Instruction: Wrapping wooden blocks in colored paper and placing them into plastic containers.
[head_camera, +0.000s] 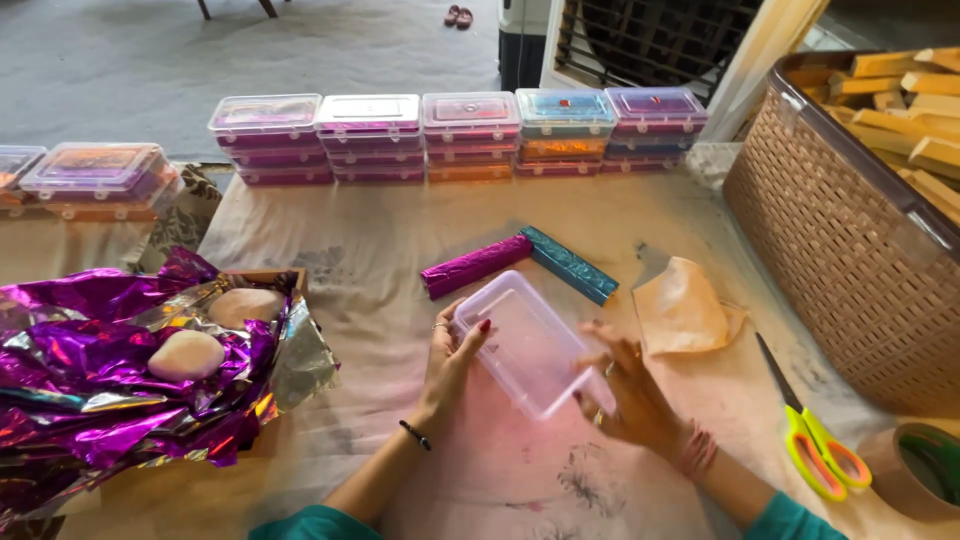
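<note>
Both hands hold a clear plastic box (528, 345) just above the cloth-covered worktop (400, 260), tilted, one short end toward the person.

Left hand (450, 360): fingers wrapped on the box's left long edge, thumb on the rim. Right hand (630, 395): blurred; fingers appear spread under the near right corner, grip not fully legible.

Just beyond the box lie two foil-wrapped bars, a purple bar (476, 266) and a teal bar (568, 264), touching at one end. A crumpled paper (685, 310) lies to the right, scissors (812, 440) and a tape roll (915, 470) nearer the right edge.

Judgement: the box is light and slick. Hold it by opposite edges, not the corner alone, and keep it level before anything goes in. Keep it away from the loose purple foil (100, 370) at left.

Filled boxes (460, 135) are stacked along the far edge.
</note>
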